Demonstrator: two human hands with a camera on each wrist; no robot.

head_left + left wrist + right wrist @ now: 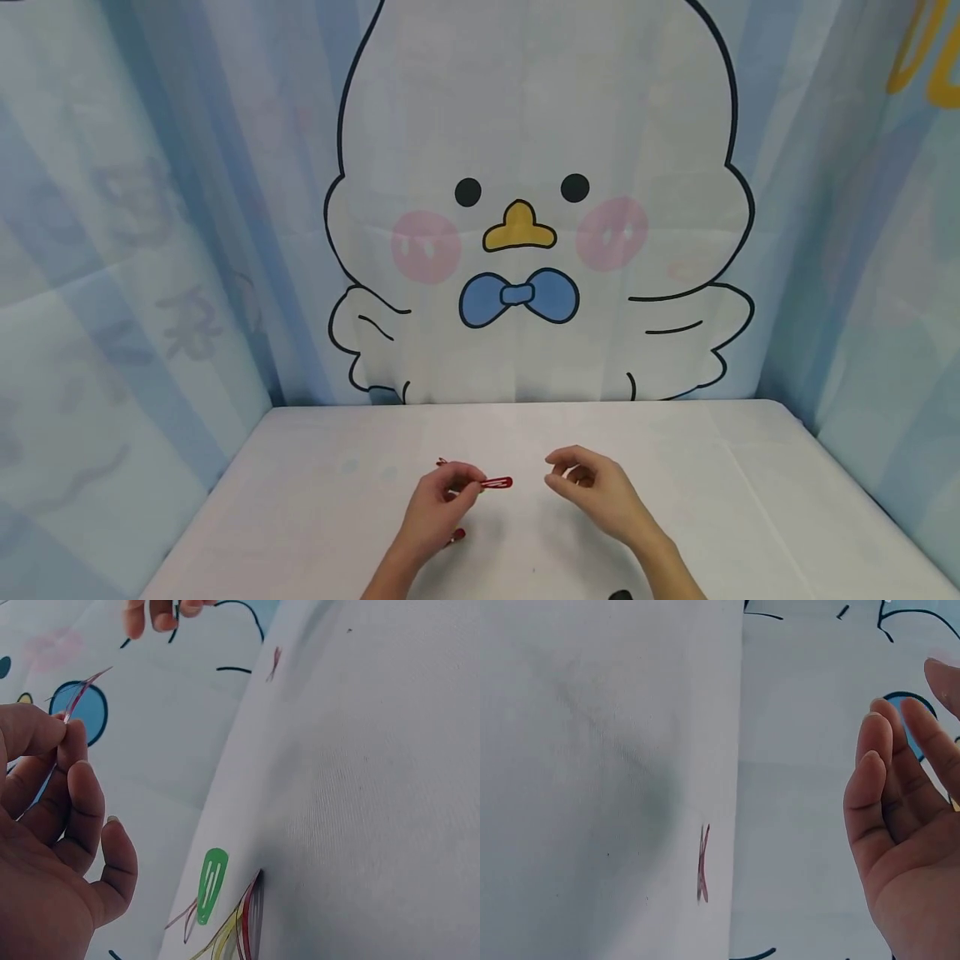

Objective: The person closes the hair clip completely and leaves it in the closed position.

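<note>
My left hand (442, 507) pinches a red snap hair clip (498, 482) between thumb and index finger, its free end pointing right toward the other hand. In the left wrist view that clip (81, 690) shows edge-on, its two layers spread apart. My right hand (597, 492) hovers a short way to the right with fingers loosely bent and nothing in them. Below the left hand, a green snap clip (213, 885) lies on the table beside several yellow and red clips (244, 922). Most of that group is hidden behind the left hand in the head view.
A single reddish clip (703, 864) lies apart on the white table (300, 500). A small dark object (620, 595) is cut off at the front edge of the head view. Printed curtains (540, 350) stand behind the table and at both sides.
</note>
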